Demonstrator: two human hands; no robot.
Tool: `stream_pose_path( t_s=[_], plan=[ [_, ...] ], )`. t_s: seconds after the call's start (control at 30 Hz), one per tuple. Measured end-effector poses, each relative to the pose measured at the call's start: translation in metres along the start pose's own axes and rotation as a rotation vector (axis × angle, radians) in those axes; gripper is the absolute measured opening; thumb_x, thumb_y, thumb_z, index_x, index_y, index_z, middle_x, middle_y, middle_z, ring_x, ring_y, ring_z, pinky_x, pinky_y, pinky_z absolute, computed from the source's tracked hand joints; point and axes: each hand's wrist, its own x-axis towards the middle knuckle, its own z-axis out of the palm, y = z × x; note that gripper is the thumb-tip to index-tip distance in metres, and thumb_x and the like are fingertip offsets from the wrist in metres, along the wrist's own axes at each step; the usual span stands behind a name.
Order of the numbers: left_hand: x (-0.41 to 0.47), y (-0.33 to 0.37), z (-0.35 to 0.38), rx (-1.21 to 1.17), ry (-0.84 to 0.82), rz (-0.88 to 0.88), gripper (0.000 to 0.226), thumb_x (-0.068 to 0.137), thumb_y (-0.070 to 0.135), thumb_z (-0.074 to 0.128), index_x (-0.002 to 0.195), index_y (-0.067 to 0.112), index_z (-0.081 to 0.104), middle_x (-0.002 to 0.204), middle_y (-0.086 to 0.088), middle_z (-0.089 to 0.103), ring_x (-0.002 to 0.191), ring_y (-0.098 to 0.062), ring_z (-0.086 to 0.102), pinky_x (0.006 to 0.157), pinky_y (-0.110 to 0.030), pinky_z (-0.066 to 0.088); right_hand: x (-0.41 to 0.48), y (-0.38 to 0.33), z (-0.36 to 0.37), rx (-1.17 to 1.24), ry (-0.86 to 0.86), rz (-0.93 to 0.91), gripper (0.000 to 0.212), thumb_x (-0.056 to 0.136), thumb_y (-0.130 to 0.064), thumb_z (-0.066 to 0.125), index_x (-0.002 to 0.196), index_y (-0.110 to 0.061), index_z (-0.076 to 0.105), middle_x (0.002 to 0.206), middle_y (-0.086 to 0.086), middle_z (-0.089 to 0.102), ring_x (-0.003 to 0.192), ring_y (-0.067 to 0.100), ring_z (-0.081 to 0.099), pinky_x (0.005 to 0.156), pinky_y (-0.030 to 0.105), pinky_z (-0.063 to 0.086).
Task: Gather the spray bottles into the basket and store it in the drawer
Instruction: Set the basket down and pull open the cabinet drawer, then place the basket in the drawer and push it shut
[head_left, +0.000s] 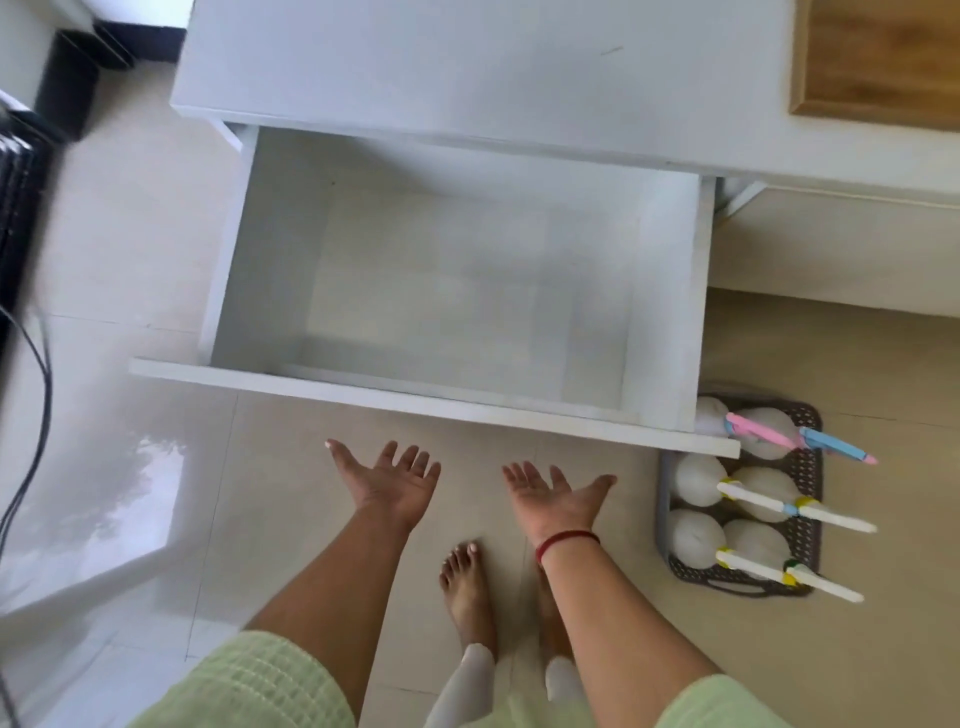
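A white drawer (431, 405) stands pulled out from the white cabinet, and nothing lies inside it. To its right, on the floor, sits a dark perforated basket (810, 467) holding several white spray bottles (698, 480) with pink, blue and white nozzles. The drawer's front corner covers the basket's near-left top. My left hand (392, 480) and my right hand (550, 496) are held palm up with fingers spread, just below the drawer front, holding nothing.
The white cabinet top (467, 67) carries a wooden board (878, 57) at the far right. Black equipment and cables (21, 291) stand at the left. My bare feet (467, 587) are on the tiled floor below the hands.
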Motion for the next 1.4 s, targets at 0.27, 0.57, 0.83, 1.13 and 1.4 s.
stream_pose_path(
  t_s=[0.27,0.57,0.83,1.13,1.4],
  plan=[
    [0.000,-0.061,-0.012,-0.011,0.005,-0.029,0.102,0.078,0.081,0.026,0.151,0.012,0.014,0.159,-0.017,0.011,0.148,-0.032,0.010,0.119,-0.047,0.012,-0.003,-0.026,-0.017,-0.135,-0.044,0.003,0.087,0.083,-0.075,0.031,0.148,-0.019,0.023,0.155,0.018,0.024,0.142,0.039,0.024,0.115,0.053,0.020],
    [-0.029,-0.092,0.009,0.055,-0.019,-0.012,0.100,0.078,0.081,0.027,0.151,0.013,0.017,0.158,-0.017,0.015,0.147,-0.032,0.014,0.118,-0.046,0.015,-0.031,-0.060,-0.027,-0.133,-0.055,-0.029,0.080,0.085,-0.072,0.035,0.145,-0.020,0.030,0.154,0.018,0.026,0.142,0.038,0.025,0.115,0.052,0.022],
    [-0.038,-0.141,0.014,0.292,-0.043,-0.047,0.096,0.080,0.080,0.025,0.149,0.014,0.023,0.157,-0.015,0.021,0.146,-0.030,0.019,0.119,-0.046,0.016,-0.045,-0.101,-0.052,-0.076,-0.095,-0.073,0.079,0.084,-0.073,0.034,0.141,-0.017,0.036,0.151,0.018,0.029,0.142,0.039,0.025,0.114,0.054,0.021],
    [-0.056,-0.231,0.021,0.655,-0.135,-0.179,0.092,0.081,0.080,0.017,0.147,0.016,0.031,0.154,-0.012,0.032,0.142,-0.029,0.031,0.117,-0.045,0.021,-0.067,-0.178,-0.114,-0.103,-0.078,-0.181,0.084,0.083,-0.077,0.023,0.146,-0.022,0.031,0.156,0.012,0.026,0.145,0.032,0.020,0.116,0.049,0.016],
    [-0.059,-0.285,0.057,1.147,-0.295,-0.296,0.085,0.082,0.078,0.022,0.142,0.021,0.040,0.149,-0.009,0.040,0.139,-0.026,0.035,0.115,-0.044,0.024,-0.071,-0.220,-0.156,0.002,0.020,-0.281,0.081,0.084,-0.075,0.024,0.143,-0.021,0.037,0.153,0.011,0.032,0.144,0.028,0.025,0.117,0.045,0.016]
  ],
)
